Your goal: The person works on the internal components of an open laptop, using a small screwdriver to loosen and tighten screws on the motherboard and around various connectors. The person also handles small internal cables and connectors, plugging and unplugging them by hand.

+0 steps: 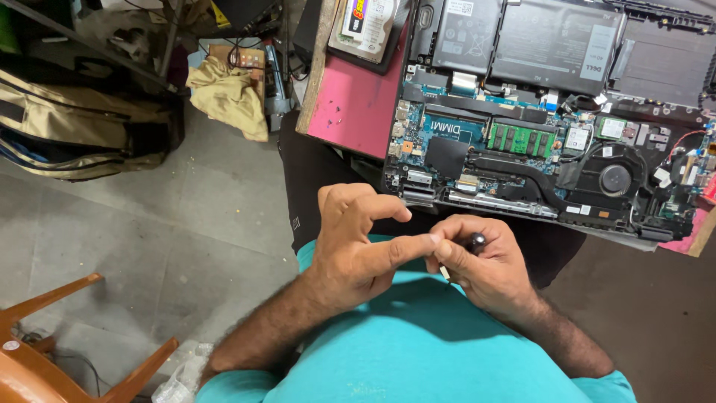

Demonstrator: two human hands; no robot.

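Closing round a dark-tipped tool (475,241) — right hand's (485,272) grip, left fingertips (429,241) touching.

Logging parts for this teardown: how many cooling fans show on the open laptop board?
1. The cooling fan sits at the board's right side, beyond the right hand. The laptop runs past the frame's right edge, so another may be hidden.

My left hand (350,246) and right hand (481,261) meet fingertip to fingertip over my lap, just in front of the worktop (350,104) edge. A small tool (476,241) sits in the right hand. Beyond them an opened laptop (552,112) lies on the worktop, overhanging its near edge. A hard drive (369,26) rests at the far left of the worktop. On the floor (149,224) to my left lie a bag (74,127) and a cloth (231,93); a chair (45,351) stands nearest me.
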